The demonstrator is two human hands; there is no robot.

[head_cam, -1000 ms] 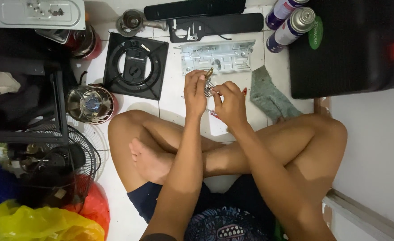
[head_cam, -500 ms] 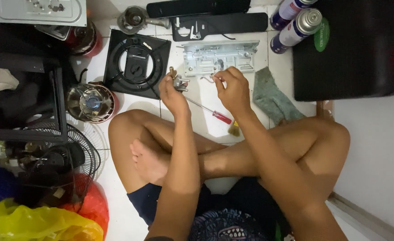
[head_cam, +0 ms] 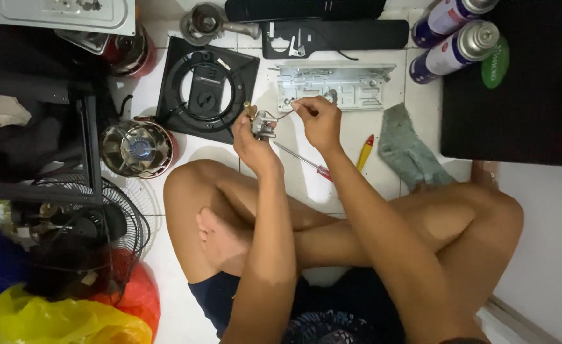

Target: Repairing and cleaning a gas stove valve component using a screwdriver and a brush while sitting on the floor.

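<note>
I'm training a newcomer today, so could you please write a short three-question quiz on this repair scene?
1. True or false: the left hand holds a small metal valve part.
2. What lies on the tiles under the right forearm? A) screwdriver B) hammer C) pliers
3. Which hand pinches the thin wire that runs to the part?

Key: 1 true. 2 A, the screwdriver with the red handle. 3 the right hand.
</note>
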